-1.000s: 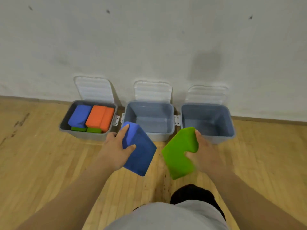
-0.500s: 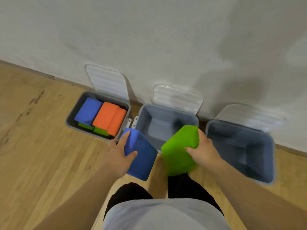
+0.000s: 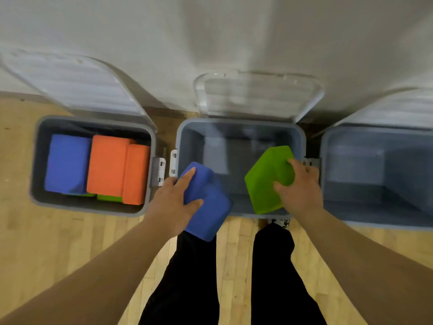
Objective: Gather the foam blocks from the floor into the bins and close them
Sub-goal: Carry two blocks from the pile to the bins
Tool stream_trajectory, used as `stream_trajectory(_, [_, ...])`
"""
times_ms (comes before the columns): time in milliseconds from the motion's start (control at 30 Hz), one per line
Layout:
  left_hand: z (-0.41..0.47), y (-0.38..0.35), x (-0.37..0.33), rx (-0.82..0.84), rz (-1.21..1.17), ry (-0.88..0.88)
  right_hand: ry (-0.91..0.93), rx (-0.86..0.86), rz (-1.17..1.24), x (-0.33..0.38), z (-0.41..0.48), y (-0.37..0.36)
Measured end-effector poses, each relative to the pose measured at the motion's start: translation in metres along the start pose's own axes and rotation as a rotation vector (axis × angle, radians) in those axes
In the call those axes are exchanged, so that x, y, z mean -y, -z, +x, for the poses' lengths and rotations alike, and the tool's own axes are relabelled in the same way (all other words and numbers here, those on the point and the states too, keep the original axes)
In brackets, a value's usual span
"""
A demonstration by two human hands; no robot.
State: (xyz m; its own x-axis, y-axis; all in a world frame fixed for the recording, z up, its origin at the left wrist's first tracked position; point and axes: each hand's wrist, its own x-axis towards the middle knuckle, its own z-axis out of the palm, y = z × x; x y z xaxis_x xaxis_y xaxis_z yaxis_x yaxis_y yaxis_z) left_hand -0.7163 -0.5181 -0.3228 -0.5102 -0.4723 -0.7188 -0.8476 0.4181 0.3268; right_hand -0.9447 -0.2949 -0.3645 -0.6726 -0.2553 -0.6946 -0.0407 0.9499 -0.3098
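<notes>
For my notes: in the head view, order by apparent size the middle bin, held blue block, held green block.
Largest: middle bin.
Then held blue block and held green block: alike, each partly covered, so unranked.

Grey plastic middle bin point(image 3: 234, 141): smooth, slight sheen. Translucent ribbed plastic lid point(image 3: 255, 97). Blue rectangular foam block point(image 3: 210, 212), green foam block point(image 3: 264, 181): matt, fine-grained. Pale wood plank floor point(image 3: 46, 242): low gloss. White painted wall point(image 3: 210, 31): matt.

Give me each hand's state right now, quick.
Left hand: grip closed on the blue rectangular foam block.
Right hand: grip closed on the green angular foam block.
</notes>
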Motion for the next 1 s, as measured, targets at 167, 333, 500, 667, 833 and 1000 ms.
stream_trajectory(167, [0.125,-0.039,0.010,0.090,-0.049,-0.119,0.056,-0.107,-0.150,-0.016,0.120,-0.055])
stream_trajectory(333, [0.224,-0.089,0.011,0.159,-0.033,-0.236,0.027,-0.016,-0.327,-0.033,0.221,-0.091])
stream_trajectory(500, [0.295,-0.132,0.013,0.202,0.015,-0.295,-0.073,0.028,-0.368,-0.047,0.278,-0.123])
stream_trajectory(667, [0.339,-0.166,0.007,0.288,0.074,-0.314,0.035,0.046,-0.353,-0.086,0.274,-0.155])
stream_trajectory(833, [0.370,-0.193,-0.016,0.355,0.121,-0.353,0.134,-0.022,-0.377,-0.114,0.270,-0.162])
stream_trajectory(1000, [0.401,-0.217,-0.032,0.339,0.154,-0.374,0.241,-0.108,-0.331,-0.127,0.272,-0.170])
